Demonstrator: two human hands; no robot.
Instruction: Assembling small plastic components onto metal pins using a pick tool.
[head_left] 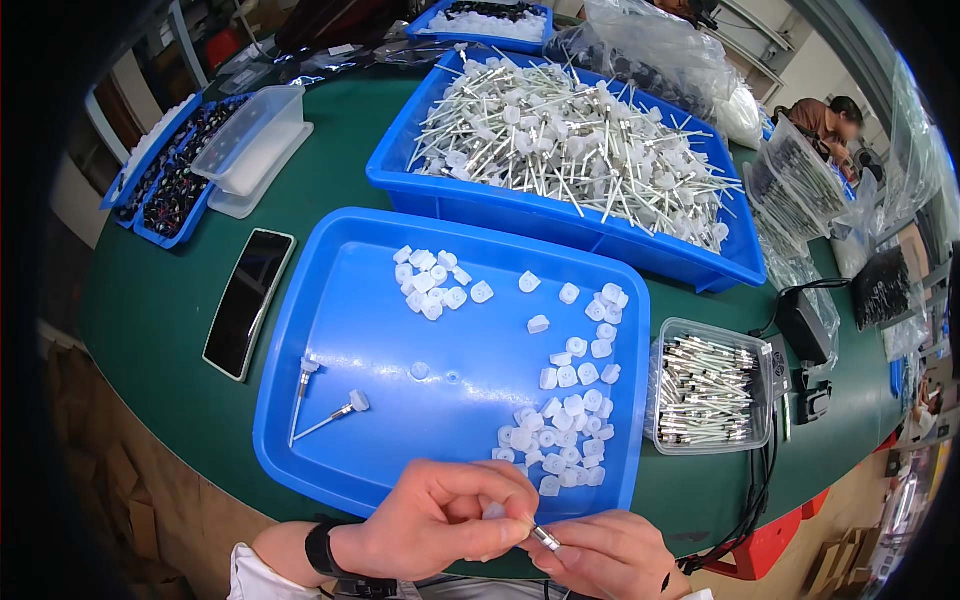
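Note:
Both hands meet at the near edge of a blue tray [330,270]. Closed in a pinch, my left hand [440,515] has a small white plastic cap [494,511] between thumb and fingers. My right hand [610,550], also closed, grips a thin rod with a silver metal end [545,538]; the rest of the rod is hidden by the fingers. Loose white caps [565,440] lie in clusters along the tray's right side and top. At its left lie two rods with caps fitted on their ends, one of them a tilted rod [330,420].
Beyond the tray stands a large blue bin [480,205] heaped with capped rods. To the right is a clear box [660,440] of rods, beside black cables and an adapter [803,325]. A phone [249,305] lies left. A person [815,125] sits far right.

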